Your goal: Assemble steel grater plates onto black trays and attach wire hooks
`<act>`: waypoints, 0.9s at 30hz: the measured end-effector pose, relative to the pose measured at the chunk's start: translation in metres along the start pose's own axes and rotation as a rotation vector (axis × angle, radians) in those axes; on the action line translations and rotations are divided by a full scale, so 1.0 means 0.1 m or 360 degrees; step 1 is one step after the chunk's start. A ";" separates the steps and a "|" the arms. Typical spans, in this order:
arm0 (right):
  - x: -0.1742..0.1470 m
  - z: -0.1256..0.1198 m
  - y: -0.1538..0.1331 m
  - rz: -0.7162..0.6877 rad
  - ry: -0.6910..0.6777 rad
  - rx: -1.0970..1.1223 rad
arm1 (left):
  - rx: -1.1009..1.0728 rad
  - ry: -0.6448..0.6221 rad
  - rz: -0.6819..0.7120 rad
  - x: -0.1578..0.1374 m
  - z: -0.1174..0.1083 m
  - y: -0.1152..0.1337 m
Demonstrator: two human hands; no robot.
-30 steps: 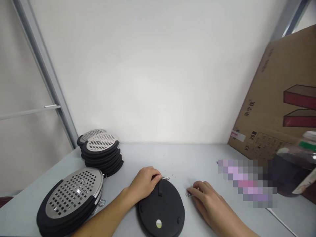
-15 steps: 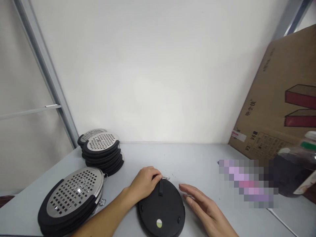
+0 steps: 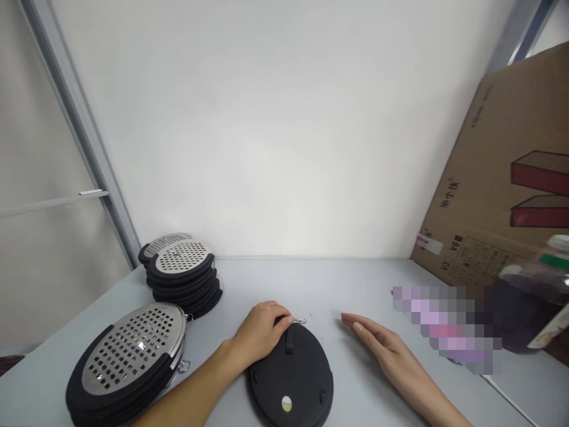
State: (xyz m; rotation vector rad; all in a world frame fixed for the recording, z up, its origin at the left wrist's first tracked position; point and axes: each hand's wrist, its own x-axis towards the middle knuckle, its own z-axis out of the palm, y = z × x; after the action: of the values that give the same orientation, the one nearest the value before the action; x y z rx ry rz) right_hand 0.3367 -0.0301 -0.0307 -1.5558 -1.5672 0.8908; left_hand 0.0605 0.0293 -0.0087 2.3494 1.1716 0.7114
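Observation:
A flat round black disc (image 3: 306, 379) lies on the table in front of me. It has a short strap near its top edge, small feet, a round white-and-green sticker and a metal ring with a chain (image 3: 300, 321). My left hand (image 3: 264, 332) grips its upper left edge, thumb beside the strap, with the other fingers bent over the rim and partly hidden. To the right of the disc, my right hand (image 3: 380, 344) hovers apart from it, holding nothing, its fingers stretched out.
Stacks of round perforated metal plates with black rims stand at the left, one near (image 3: 127, 356) and one farther back (image 3: 184, 267). A cardboard box (image 3: 498, 178), a dark-filled bottle (image 3: 515, 308) and a blurred-out purple item with a white cable (image 3: 507, 391) occupy the right side.
My right hand has moved to the right, away from the disc's edge. My left hand and the disc have stayed in place.

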 end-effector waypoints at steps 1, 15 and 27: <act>0.01 -0.01 0.03 0.0000 0.0036 -0.0037 | -0.0017 -0.0004 -0.0007 0.00 0.00 0.00; 0.77 0.34 -0.88 -0.0554 -0.1030 -0.0718 | -0.0171 0.0015 -0.0190 0.03 0.06 -0.12; 0.86 0.45 -0.60 -0.0617 -0.0677 -0.0284 | -0.0170 0.0078 -0.0187 0.07 0.01 -0.11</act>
State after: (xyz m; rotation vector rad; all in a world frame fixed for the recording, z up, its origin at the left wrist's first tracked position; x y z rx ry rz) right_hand 0.2695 0.0555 0.0033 -1.1571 -2.2113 0.9148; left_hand 0.0581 0.0415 -0.0140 2.1675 1.2491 0.7744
